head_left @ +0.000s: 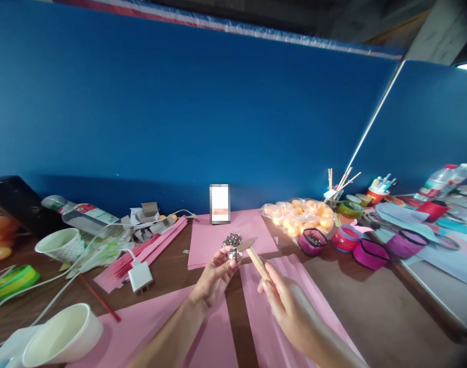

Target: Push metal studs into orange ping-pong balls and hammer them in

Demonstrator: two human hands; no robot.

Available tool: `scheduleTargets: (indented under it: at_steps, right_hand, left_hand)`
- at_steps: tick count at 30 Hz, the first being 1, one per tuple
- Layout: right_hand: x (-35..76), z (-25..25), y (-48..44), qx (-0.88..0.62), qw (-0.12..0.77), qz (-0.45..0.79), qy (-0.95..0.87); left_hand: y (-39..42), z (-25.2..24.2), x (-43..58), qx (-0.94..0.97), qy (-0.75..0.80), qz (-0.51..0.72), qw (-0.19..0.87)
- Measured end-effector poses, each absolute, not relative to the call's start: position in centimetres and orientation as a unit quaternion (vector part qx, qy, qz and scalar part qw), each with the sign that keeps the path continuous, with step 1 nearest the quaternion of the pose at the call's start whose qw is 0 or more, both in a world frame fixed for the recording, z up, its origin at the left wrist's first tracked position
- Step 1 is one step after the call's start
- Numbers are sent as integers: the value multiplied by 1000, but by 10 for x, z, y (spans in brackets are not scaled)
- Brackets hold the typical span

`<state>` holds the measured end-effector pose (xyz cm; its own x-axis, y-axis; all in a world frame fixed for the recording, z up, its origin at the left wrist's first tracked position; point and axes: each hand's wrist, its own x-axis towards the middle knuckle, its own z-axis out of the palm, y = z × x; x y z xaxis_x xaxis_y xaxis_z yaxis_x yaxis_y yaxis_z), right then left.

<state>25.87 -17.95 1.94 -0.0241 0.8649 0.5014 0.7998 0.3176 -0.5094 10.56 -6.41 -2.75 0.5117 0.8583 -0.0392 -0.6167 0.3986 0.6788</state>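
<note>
Head view: forearms come in from the near edge, hands close together mid-scene. Left hand pinches a shiny silver piece, thumb against fingers; right hand curled round a wooden-handled tool, its head just beside the piece. Brown table, pink sheets, blue partition far. Left bottle: label unreadable.
</note>
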Motion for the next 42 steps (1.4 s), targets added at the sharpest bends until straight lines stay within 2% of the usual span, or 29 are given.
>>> scheduleTargets:
  at_steps: [5,14,19,29,34,42]
  right_hand:
    - [259,14,-181,-575,382,7,-724]
    - [259,21,-180,-587,361,74,-721]
    - [260,16,-180,-588,379,43,-713]
    - [262,22,-178,-577,380,64,-720]
    - [261,20,-177,-594,354,78,-718]
    - [262,25,-175,-596,342,94,-720]
  left_hand:
    - [-63,-30,106,300,197,463,810]
    - [-62,-32,107,299,195,470,807]
    - [-63,-28,107,309,173,458,816]
    - [-67,-25,104,304,211,438,819]
    - [-69,-20,104,291,240,446,812]
    - [-65,-25,106,298,199,466,809]
